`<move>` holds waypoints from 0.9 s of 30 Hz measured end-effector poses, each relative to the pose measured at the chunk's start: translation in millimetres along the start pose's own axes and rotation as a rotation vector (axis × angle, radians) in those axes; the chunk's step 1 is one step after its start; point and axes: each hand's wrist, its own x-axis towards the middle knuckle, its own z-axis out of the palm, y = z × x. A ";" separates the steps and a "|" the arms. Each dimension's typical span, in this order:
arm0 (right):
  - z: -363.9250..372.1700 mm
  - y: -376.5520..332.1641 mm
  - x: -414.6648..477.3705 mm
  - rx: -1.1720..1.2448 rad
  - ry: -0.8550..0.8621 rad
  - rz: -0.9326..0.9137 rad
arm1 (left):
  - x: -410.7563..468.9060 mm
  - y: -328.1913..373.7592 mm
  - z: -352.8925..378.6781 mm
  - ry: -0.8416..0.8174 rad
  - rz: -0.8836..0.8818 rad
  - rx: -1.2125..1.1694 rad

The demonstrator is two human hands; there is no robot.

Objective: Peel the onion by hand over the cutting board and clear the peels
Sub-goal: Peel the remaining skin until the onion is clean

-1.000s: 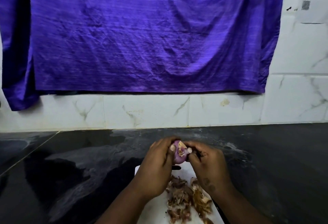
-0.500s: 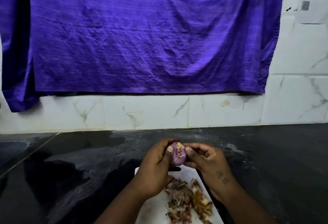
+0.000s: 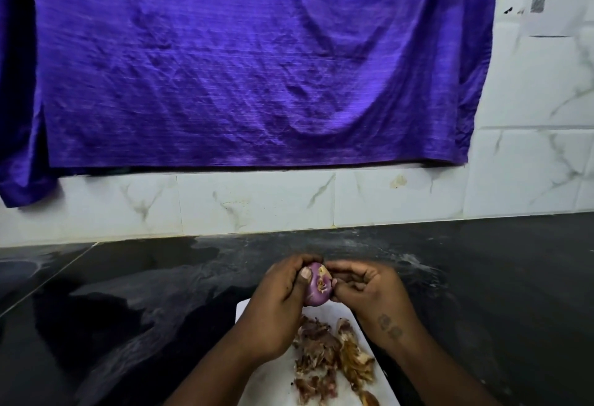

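A small purple onion (image 3: 316, 290) with a yellowish root end facing me is held above the far end of the white cutting board (image 3: 273, 380). My left hand (image 3: 278, 306) wraps its left side, thumb pressed on top. My right hand (image 3: 366, 290) touches its right side with thumb and fingertips pinching at the skin near the root end. A pile of brown and purplish onion peels (image 3: 331, 360) lies on the board below my hands.
The board rests on a dark, glossy countertop (image 3: 128, 309) with pale smears. Behind it runs a white marble-tiled wall (image 3: 257, 200), mostly covered by a hanging purple cloth (image 3: 241, 61).
My right hand has turned palm-up, its wrist rotating outward, while its fingertips stay at the onion's root end. The onion has rolled slightly in my left hand.
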 end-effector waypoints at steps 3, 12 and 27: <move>4.0 2.3 -0.1 -0.090 0.046 -0.021 | -0.7 0.6 0.6 -0.004 0.005 0.047; 3.3 2.7 4.4 0.096 0.082 0.041 | -3.5 10.3 -4.6 0.019 -0.093 -0.183; -4.2 11.9 -1.5 -0.180 -0.126 0.003 | 2.2 11.0 -5.7 0.170 -0.317 -0.231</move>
